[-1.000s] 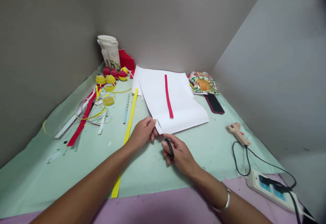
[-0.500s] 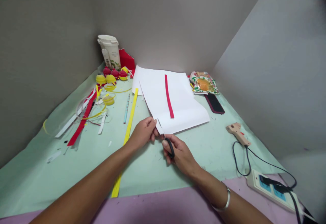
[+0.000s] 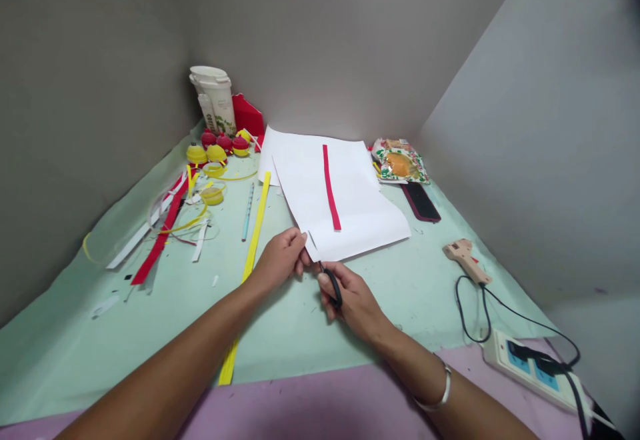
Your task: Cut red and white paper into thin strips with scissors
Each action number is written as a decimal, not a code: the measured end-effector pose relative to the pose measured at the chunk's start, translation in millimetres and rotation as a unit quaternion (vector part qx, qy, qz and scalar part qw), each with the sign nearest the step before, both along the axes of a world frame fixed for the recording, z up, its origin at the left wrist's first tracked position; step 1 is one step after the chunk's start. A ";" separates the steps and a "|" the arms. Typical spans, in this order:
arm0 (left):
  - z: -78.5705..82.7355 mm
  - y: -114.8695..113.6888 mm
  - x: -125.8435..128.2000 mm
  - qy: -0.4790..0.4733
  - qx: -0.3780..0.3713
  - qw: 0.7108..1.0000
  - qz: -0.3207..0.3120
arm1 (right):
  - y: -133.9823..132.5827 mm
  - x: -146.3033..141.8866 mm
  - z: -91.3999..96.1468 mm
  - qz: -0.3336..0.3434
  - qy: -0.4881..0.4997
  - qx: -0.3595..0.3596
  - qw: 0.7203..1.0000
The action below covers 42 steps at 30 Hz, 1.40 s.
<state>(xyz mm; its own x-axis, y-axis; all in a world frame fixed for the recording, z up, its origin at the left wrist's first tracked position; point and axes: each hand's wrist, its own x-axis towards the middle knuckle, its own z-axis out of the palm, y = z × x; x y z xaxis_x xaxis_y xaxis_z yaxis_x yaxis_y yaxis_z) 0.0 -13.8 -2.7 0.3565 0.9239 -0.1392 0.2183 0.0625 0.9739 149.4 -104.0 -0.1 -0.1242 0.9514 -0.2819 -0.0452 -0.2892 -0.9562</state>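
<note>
My left hand [image 3: 286, 253] pinches the near left corner of a white sheet of paper [image 3: 355, 207], its fingers closed on the edge. Black-handled scissors [image 3: 334, 290] are in my right hand [image 3: 353, 297], with the blades mostly hidden at the paper's near edge. A short slit runs up into the sheet beside my left fingertips. On top of the paper lies a red strip [image 3: 331, 190]. A long yellow strip [image 3: 259, 227] passes under my left forearm, and a light blue patterned pencil [image 3: 248, 212] lies beside it.
Yellow and red small round pieces [image 3: 216, 154], a white bucket [image 3: 216, 103] and loose strips [image 3: 165, 237] occupy the left. To the right are a snack packet [image 3: 400, 162], a phone [image 3: 421, 202], a glue gun [image 3: 467, 260] and a power strip [image 3: 530, 370] with cords.
The view has shifted very slightly. Both hands, the scissors and the paper keep nearly the same positions.
</note>
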 end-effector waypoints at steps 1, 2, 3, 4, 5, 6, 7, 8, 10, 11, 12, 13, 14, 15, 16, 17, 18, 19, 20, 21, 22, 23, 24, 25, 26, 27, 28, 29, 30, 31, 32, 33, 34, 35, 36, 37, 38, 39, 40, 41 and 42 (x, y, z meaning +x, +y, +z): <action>0.3 -0.1 0.1 0.000 0.000 1.000 0.000 | -0.1 0.2 0.1 0.000 -0.001 0.001 1.000; 0.6 -0.2 0.1 0.001 0.000 1.000 0.000 | -0.2 0.3 0.1 0.000 -0.003 0.001 1.000; 0.9 -0.3 0.2 0.002 0.000 1.000 0.001 | -0.3 0.3 0.0 -0.002 -0.003 0.001 1.000; 1.1 -0.4 0.2 0.002 0.000 1.000 0.001 | -0.3 0.2 -0.3 -0.003 -0.004 0.001 1.000; 1.2 -0.5 0.2 0.001 0.000 1.000 0.000 | -0.3 0.0 -0.6 -0.005 -0.003 0.000 1.000; 1.1 -0.6 0.2 -0.001 0.000 1.000 -0.002 | -0.3 -0.2 -1.0 -0.006 -0.002 -0.001 1.000; 0.8 -0.5 0.2 -0.003 0.001 1.000 -0.005 | -0.3 -0.4 -1.3 -0.008 0.000 0.000 1.000; 0.5 -0.5 0.1 -0.004 0.001 1.000 -0.007 | -0.2 -0.5 -1.6 -0.008 0.001 0.001 1.000; -0.2 -0.4 -0.1 -0.005 0.000 1.000 -0.009 | -0.1 -0.6 -2.1 -0.006 0.004 0.003 1.000; -0.4 -0.4 -0.1 -0.006 0.000 1.000 -0.009 | -0.1 -0.6 -2.2 -0.005 0.005 0.004 1.000; -0.5 -0.4 -0.1 -0.006 -0.001 1.000 -0.009 | -0.1 -0.5 -2.4 -0.005 0.007 0.004 1.000; -0.4 -0.4 -0.1 -0.006 -0.001 1.000 -0.008 | -0.1 -0.5 -2.5 -0.005 0.008 0.003 1.000; -0.4 -0.5 -0.2 -0.004 0.000 1.000 -0.008 | -0.2 -0.5 -2.7 -0.006 0.009 0.003 1.000; -0.4 -0.5 -0.2 -0.002 0.000 1.000 -0.008 | -0.2 -0.5 -2.9 -0.006 0.011 0.003 1.000; -0.5 -0.5 -0.2 0.000 0.001 1.000 -0.007 | -0.2 -0.5 -3.2 -0.007 0.012 0.002 1.000; -0.7 -0.4 -0.3 0.001 0.002 1.000 -0.007 | -0.2 -0.5 -3.4 -0.007 0.013 0.000 1.000; -1.1 -0.4 -0.4 0.002 0.002 1.000 -0.007 | -0.2 -0.5 -3.7 -0.007 0.015 -0.001 1.000; -1.5 -0.4 -0.5 0.001 0.002 1.000 -0.008 | -0.1 -0.4 -4.0 -0.007 0.016 -0.003 1.000; -1.9 -0.3 -0.6 0.000 0.001 1.000 -0.008 | 0.0 -0.3 -4.2 -0.006 0.017 -0.004 1.000; -2.2 -0.4 -0.6 0.000 0.001 1.000 -0.008 | 0.1 -0.1 -4.4 -0.005 0.017 -0.004 1.000; -2.3 -0.4 -0.6 -0.001 0.001 1.000 -0.009 | 0.2 0.1 -4.6 -0.004 0.017 -0.003 1.000; -2.3 -0.4 -0.6 -0.002 0.001 1.000 -0.009 | 0.2 0.2 -4.7 -0.003 0.016 -0.003 1.000; -2.1 -0.4 -0.5 -0.002 0.001 1.000 -0.009 | 0.3 0.3 -4.8 -0.003 0.016 -0.003 1.000; -1.9 -0.4 -0.3 -0.002 0.001 1.000 -0.009 | 0.3 0.3 -4.8 -0.003 0.015 -0.005 1.000; -1.7 -0.4 -0.2 -0.002 0.001 1.000 -0.009 | 0.4 0.2 -4.8 -0.004 0.014 -0.006 1.000; -1.6 -0.3 -0.1 -0.001 0.002 1.000 -0.010 | 0.4 0.1 -4.8 -0.004 0.014 -0.006 1.000; -1.6 -0.2 0.0 0.000 0.002 1.000 -0.010 | 0.4 0.0 -4.6 -0.004 0.014 -0.006 1.000; -1.8 0.0 0.0 0.000 0.003 1.000 -0.010 | 0.3 0.0 -4.4 -0.004 0.012 -0.005 1.000; -2.1 0.2 -0.1 0.000 0.004 1.000 -0.010 | 0.3 -0.1 -4.1 -0.005 0.011 -0.004 1.000; -2.4 0.3 -0.1 -0.001 0.004 1.000 -0.009 | 0.2 -0.1 -3.7 -0.005 0.011 -0.003 1.000; -2.7 0.4 -0.2 -0.001 0.004 1.000 -0.008 | 0.1 0.0 -3.5 -0.005 0.011 -0.004 1.000; -2.9 0.4 -0.3 -0.003 0.004 1.000 -0.007 | 0.1 0.1 -3.3 -0.005 0.011 -0.005 1.000; -2.9 0.4 -0.4 -0.004 0.003 1.000 -0.007 | 0.1 0.2 -3.4 -0.004 0.012 -0.006 1.000; -2.8 0.2 -0.4 -0.006 0.001 1.000 -0.007 | 0.1 0.4 -3.6 -0.004 0.014 -0.007 1.000; -2.6 0.0 -0.3 -0.009 -0.004 1.000 -0.007 | 0.2 0.5 -4.0 -0.004 0.016 -0.006 1.000; -2.2 -0.2 -0.2 -0.014 -0.009 1.000 -0.006 | 0.3 0.6 -4.5 -0.003 0.017 -0.005 1.000; -1.8 -0.5 0.1 -0.020 -0.016 1.000 -0.004 | 0.4 0.6 -5.0 -0.003 0.017 -0.004 1.000; -1.4 -0.6 0.5 -0.028 -0.022 0.999 0.000 | 0.5 0.6 -5.4 -0.002 0.018 -0.003 1.000; -1.0 -0.8 0.9 -0.037 -0.029 0.999 0.007 | 0.6 0.5 -5.6 -0.001 0.017 -0.001 1.000; -0.7 -0.8 1.4 -0.046 -0.035 0.998 0.014 | 0.7 0.4 -5.6 0.000 0.016 0.000 1.000; -0.3 -0.7 1.9 -0.053 -0.040 0.998 0.021 | 0.6 0.3 -5.2 0.001 0.012 0.001 1.000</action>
